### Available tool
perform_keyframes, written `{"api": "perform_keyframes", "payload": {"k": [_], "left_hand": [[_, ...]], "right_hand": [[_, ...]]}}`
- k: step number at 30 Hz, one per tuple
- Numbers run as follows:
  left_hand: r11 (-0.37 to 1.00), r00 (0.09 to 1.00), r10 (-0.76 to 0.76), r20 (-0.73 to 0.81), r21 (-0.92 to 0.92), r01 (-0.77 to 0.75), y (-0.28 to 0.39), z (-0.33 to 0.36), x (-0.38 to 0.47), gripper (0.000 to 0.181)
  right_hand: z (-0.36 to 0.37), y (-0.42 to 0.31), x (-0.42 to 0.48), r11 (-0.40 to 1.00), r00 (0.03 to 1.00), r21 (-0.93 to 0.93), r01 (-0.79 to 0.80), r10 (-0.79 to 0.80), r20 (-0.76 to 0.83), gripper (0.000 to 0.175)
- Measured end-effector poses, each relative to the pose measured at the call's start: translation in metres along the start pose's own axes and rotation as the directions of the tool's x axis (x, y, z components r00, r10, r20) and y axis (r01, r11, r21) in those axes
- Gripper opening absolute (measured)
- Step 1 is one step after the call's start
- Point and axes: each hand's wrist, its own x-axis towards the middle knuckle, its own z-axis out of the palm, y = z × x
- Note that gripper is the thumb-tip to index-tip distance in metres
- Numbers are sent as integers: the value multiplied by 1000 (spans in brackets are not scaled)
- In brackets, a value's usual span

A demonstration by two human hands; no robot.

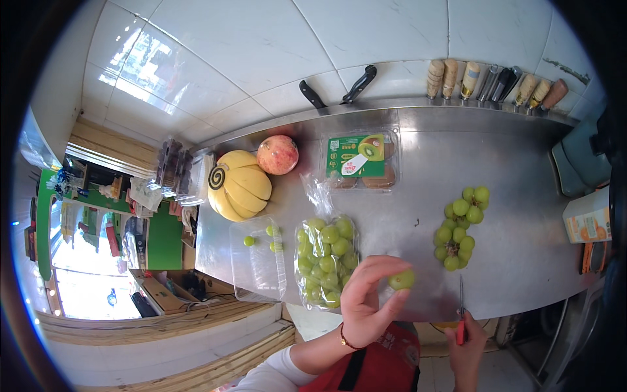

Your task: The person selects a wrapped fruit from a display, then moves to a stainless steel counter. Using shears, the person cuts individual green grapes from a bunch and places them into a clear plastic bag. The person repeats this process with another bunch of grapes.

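Observation:
Between the thumb and fingers of my left hand [370,299] is one green grape [401,279], above the counter's front edge. My right hand [465,338] grips red-handled scissors [461,328], their blades pointing away from me. Beyond the blades a bunch of green grapes [460,235] lies on the steel counter [519,161]. Left of my left hand is a clear plastic bag of green grapes [325,259]. Further left, a clear plastic tray [257,267] has several loose grapes in or beside it.
A clear pack of kiwifruit [360,161], a reddish round fruit [277,155] and a yellow segmented object [240,186] stand at the back. Two black-handled knives [360,84] and several wooden-handled tools [470,81] line the wall. A juice carton [588,215] stands at the right.

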Motion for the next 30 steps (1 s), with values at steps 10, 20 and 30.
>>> {"api": "perform_keyframes", "payload": {"k": [10, 20, 30], "left_hand": [[1000, 1000, 12, 17, -7, -12, 0, -12, 5, 34], [995, 994, 101, 50, -2, -101, 0, -3, 10, 31], [997, 994, 32, 108, 63, -39, -3, 16, 2, 34]], "right_hand": [[5, -14, 6, 998, 994, 4, -60, 60, 93, 50], [4, -22, 10, 1000, 999, 10, -11, 10, 51, 45], [-8, -4, 0, 999, 999, 29, -31, 31, -9, 45]]}}
